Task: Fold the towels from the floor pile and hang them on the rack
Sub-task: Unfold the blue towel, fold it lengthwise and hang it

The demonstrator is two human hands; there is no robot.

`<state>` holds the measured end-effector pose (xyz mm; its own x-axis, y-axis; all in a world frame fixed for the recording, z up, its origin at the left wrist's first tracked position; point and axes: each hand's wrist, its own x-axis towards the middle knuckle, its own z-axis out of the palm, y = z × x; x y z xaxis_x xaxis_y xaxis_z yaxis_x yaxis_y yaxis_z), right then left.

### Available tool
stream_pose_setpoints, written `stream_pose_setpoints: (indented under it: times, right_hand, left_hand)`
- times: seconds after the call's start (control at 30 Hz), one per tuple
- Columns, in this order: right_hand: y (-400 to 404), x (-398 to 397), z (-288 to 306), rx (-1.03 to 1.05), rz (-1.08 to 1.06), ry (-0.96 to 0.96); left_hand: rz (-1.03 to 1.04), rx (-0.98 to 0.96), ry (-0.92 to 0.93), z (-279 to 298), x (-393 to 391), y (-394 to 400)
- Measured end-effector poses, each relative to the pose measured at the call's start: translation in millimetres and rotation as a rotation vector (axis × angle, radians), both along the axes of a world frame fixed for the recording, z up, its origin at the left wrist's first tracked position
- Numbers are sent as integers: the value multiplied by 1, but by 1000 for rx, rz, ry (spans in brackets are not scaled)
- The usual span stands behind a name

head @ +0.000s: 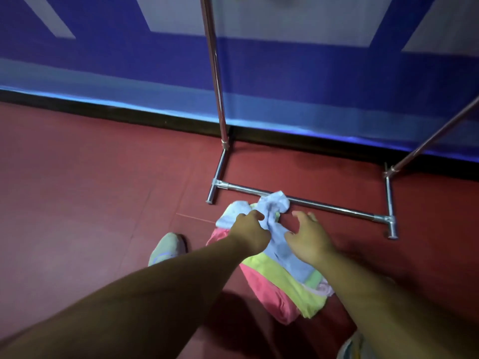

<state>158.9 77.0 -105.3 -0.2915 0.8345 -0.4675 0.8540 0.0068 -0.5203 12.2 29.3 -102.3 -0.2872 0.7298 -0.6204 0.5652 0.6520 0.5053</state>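
Observation:
A pile of towels lies on the red floor, with pink, yellow-green and pale pieces. On top is a crumpled light blue towel. My left hand grips the blue towel near its middle, fingers curled into the cloth. My right hand hovers just to the right of it with fingers spread and slightly bent, holding nothing. The metal rack stands right behind the pile; its base bar runs under the blue towel's far edge.
The rack's upright pole rises at centre and a slanted one at right. A blue and grey wall panel stands behind. My shoe is left of the pile.

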Motion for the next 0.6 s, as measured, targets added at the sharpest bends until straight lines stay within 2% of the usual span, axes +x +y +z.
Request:
stream_pose_setpoints:
  times: [0.17, 0.37, 0.6]
  right_hand:
    - [6, 5, -58, -144, 33, -142]
    - [8, 0, -123, -102, 35, -120]
    - [-1, -20, -171, -81, 127, -289]
  left_hand:
    - [73, -113, -38, -63, 0, 7]
    - [361, -198, -219, -124, -4, 17]
    - [312, -208, -213, -155, 7, 12]
